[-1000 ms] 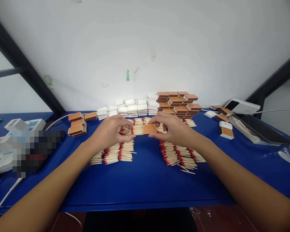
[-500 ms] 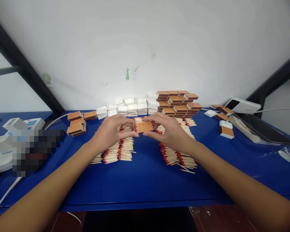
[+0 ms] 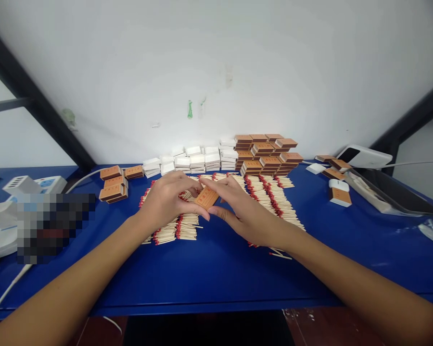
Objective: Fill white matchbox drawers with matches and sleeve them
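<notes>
An orange-brown matchbox (image 3: 207,197) is held tilted above the middle of the blue table. My left hand (image 3: 169,198) grips it by its left side, thumb along the near edge. Around its right end bend the fingers of my right hand (image 3: 240,204), with the thumb close to the lower corner and the index finger at the upper one. The left end of the box is hidden by my left fingers. Under and beside my hands lie rows of red-tipped matches, one bundle on the left (image 3: 185,227) and another on the right (image 3: 283,204).
White matchbox trays (image 3: 197,161) are stacked against the wall, beside a taller stack of orange matchboxes (image 3: 261,161). A smaller pile of matchboxes (image 3: 114,185) stands at left near a power strip (image 3: 52,185). At right are loose boxes (image 3: 340,196) and a white device (image 3: 368,157).
The matchbox has turned from level to tilted and moved slightly left and nearer. Red match heads seen at its left end before are now hidden. My right hand has shifted with it.
</notes>
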Demonstrator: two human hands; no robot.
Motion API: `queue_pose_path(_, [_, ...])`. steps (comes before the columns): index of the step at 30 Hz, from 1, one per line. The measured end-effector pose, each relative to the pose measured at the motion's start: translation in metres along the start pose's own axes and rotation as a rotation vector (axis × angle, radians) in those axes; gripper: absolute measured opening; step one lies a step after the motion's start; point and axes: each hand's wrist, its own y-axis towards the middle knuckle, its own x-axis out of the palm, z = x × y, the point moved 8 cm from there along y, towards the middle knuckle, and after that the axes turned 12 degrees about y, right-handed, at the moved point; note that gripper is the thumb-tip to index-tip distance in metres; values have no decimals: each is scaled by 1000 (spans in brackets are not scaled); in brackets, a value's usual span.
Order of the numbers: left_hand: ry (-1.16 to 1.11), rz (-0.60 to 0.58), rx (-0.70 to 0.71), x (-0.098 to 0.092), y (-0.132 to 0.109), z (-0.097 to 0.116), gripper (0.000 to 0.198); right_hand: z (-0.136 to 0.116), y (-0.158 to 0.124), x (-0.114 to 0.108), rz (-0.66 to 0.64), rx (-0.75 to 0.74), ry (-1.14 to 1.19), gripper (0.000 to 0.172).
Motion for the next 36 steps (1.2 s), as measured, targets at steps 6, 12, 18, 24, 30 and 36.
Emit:
queue_pose_path(6, [6,-48,-9,7,-2,1,39,8,2,-9,41,21,-49,53])
queue_pose_path(12, [94,-216,-188,-10,6,-29,30,17,3,-28,130,-17,-155,50])
queue_pose_path(18, [444,-380,-660,-101,-19,-137,40,27,6,-42,185,-59,-310,39])
queue_pose_path(24, [597,-738,-699,-93,-67,-192,44,28,7,-44,181,-70,-356,31])
queue_pose_path(30, [633,-778,-526,-65,-68,-195,40,25,7,-41,181,-110,-342,24])
queue_pose_path(36, [716,-700,-526,-65,-70,-195,46,20,6,-40,179,-123,-338,22])
